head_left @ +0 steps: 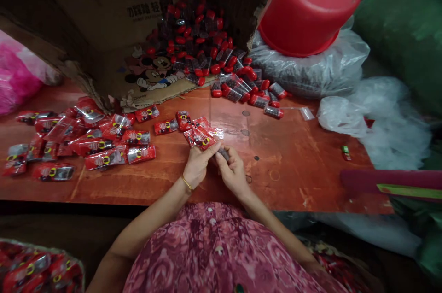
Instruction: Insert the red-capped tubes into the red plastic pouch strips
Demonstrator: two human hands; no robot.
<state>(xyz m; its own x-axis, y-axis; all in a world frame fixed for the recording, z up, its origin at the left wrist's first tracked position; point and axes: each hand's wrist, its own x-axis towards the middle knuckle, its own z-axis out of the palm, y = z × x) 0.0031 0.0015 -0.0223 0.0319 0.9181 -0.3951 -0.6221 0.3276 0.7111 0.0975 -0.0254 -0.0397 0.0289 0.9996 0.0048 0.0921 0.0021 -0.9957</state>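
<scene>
My left hand (197,165), a gold bangle on its wrist, pinches a red printed plastic sleeve (203,138) at the near middle of the red wooden table (293,155). My right hand (233,172) is closed round a small dark vial (223,153), right against the left hand. Both hands meet just above the table's front edge.
Filled red packets (90,138) lie spread over the table's left. A cardboard box (138,53) on its side spills red-capped vials (221,67). A red bucket (307,5) rests upside down on a clear bag (311,69). A pink bag (17,76) sits far left.
</scene>
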